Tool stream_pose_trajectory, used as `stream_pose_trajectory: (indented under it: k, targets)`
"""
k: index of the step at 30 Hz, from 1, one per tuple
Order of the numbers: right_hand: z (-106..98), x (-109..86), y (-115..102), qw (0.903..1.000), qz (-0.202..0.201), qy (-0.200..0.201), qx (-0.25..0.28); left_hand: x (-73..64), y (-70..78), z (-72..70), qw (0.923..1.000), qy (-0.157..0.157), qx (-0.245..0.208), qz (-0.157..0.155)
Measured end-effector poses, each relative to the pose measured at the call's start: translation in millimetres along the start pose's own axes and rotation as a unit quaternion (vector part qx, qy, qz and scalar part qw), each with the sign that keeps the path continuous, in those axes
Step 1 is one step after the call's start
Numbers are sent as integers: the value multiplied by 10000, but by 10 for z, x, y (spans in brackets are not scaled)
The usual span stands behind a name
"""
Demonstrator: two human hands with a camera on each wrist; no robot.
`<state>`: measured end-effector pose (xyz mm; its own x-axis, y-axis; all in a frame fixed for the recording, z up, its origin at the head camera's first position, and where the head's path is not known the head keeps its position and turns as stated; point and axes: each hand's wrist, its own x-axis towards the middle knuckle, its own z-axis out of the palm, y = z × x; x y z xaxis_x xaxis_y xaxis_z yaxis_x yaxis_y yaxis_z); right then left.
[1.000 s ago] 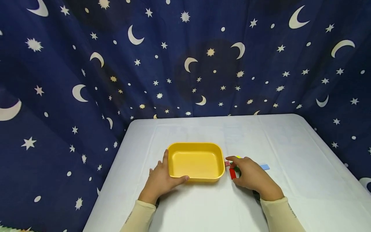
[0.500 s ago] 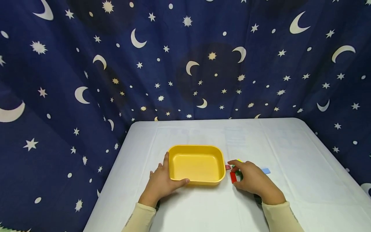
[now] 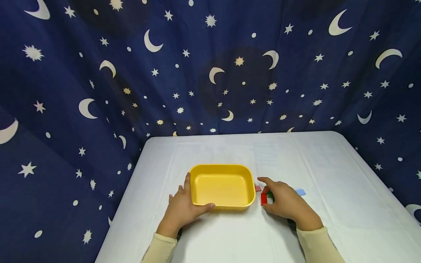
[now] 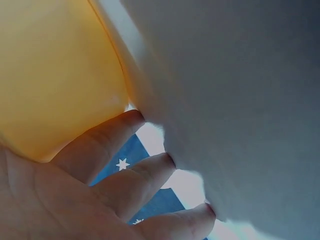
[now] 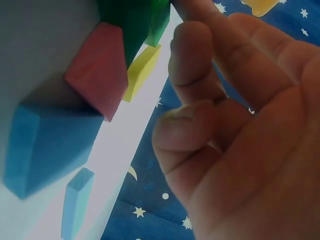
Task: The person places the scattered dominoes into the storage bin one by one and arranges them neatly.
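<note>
A shallow yellow plastic container stands on the table. My left hand rests against its near left corner, thumb along the front wall and index finger along the left side. In the left wrist view the other fingers are straight, their tips down at the white surface. To the container's right, my right hand pinches a red block between thumb and a fingertip, with the index finger extended. Under that hand lie a green block and a pink block. The red block's contact is partly hidden.
A light blue block lies right of the right hand. In the right wrist view a blue block and a yellow block are near the fingers. A dark blue star-and-moon curtain surrounds the white table.
The right thumb has moved in slightly to the red block's near end. A yellow piece seen earlier beyond the right hand is now hidden. The left hand and container stay put.
</note>
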<state>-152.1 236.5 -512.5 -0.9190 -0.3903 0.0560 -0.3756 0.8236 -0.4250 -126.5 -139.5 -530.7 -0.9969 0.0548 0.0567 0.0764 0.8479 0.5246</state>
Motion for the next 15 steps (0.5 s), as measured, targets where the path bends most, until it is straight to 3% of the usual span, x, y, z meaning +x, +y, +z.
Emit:
stream_pose_trajectory:
  k: [10,15]
  targets:
    - [-95,46,-24,9999,88,-58,-41,-39,-49,-8,10000,-53,-39,-26]
    - [-201,102,-1,9999,-2,38,-106,7,-49,-25,9999,-56,-89,44]
